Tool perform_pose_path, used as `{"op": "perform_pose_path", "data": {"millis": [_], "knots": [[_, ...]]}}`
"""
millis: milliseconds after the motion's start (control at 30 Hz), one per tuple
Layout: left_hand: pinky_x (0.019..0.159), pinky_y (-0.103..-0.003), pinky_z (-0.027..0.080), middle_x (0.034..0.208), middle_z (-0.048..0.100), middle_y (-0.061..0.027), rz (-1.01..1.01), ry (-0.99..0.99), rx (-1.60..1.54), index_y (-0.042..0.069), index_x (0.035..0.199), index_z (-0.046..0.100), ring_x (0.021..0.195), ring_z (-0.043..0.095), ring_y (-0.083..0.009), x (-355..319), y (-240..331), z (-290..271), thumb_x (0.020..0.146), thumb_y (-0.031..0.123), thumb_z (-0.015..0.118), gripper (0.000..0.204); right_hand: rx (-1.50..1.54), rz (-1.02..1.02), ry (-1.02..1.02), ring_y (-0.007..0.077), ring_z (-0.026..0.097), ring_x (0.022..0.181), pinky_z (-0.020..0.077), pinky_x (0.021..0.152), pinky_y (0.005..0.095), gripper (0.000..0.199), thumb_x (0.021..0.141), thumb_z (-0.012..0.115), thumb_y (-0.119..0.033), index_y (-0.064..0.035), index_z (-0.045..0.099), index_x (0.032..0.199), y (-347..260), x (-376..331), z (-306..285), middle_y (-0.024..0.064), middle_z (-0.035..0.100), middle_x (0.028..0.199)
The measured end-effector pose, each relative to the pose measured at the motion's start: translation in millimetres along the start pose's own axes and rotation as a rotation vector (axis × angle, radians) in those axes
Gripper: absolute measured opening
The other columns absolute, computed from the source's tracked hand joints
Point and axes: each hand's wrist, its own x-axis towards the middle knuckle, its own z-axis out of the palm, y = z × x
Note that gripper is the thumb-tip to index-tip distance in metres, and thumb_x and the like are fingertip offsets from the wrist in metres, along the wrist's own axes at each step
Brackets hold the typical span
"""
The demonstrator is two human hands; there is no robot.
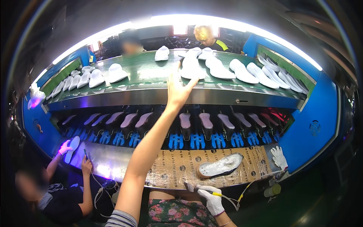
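Observation:
My left hand (177, 89) is bare and stretched far up to the upper green conveyor belt (151, 72), fingers spread, touching a white shoe sole (190, 68) at the belt's near edge. My right hand (211, 199) wears a white glove and is closed on a small brush with a yellow handle (196, 189) close to my lap. A shoe upper on a last (221, 166), sole side up and whitish, lies on the cardboard-covered work ledge (177, 166) just beyond the right hand.
Several white soles (242, 72) ride the green belt. Below it a row of lasted shoes on blue holders (206, 130) runs across. A spare white glove (279, 157) lies at right. A person at lower left holds a sole (72, 148). Two people stand beyond the belt.

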Motion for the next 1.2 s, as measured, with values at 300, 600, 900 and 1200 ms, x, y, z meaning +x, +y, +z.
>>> {"op": "perform_pose_path", "data": {"millis": [300,600,900,1200], "knots": [[0.095,-0.055,0.056,0.113,0.075,-0.0277,-0.026,-0.229,0.59,0.003,0.168,0.004,0.103,0.074,-0.0469,60,-84,28,0.081,0.059,0.079,0.128,-0.005,0.01,0.009,0.0166,0.074,0.095,0.0595,0.088,0.0297,0.02,0.088,0.079,0.003,0.0055,0.079,0.107,8,8,15,0.0119,0.08,0.105],[0.121,-0.059,0.033,0.155,0.047,-0.0379,-0.289,-0.554,0.316,0.013,0.171,-0.01,0.143,0.05,-0.0512,75,-48,3,0.06,0.087,0.078,0.16,-0.144,-0.031,0.112,0.021,0.075,0.095,0.0602,0.086,0.0324,0.02,0.084,0.08,0.004,0.0068,0.078,0.104,24,26,17,0.0136,0.079,0.103],[0.115,-0.069,0.026,0.136,0.059,-0.0428,-0.195,-0.489,0.59,0.019,0.172,-0.007,0.133,0.053,-0.0565,65,-50,54,0.072,0.087,0.07,0.143,0.035,0.006,0.13,0.0211,0.074,0.093,0.0604,0.084,0.0317,0.022,0.086,0.078,0.004,0.0061,0.077,0.108,3,28,44,0.0164,0.078,0.109],[0.119,-0.072,0.026,0.159,0.038,-0.0308,0.004,0.096,0.862,0.015,0.168,0.022,0.149,0.033,-0.0504,87,-119,-109,0.078,0.034,0.087,0.113,0.071,0.02,0.149,0.0239,0.074,0.096,0.0606,0.086,0.033,0.023,0.086,0.075,0.005,0.0071,0.075,0.108,8,35,47,0.018,0.077,0.111]]}}
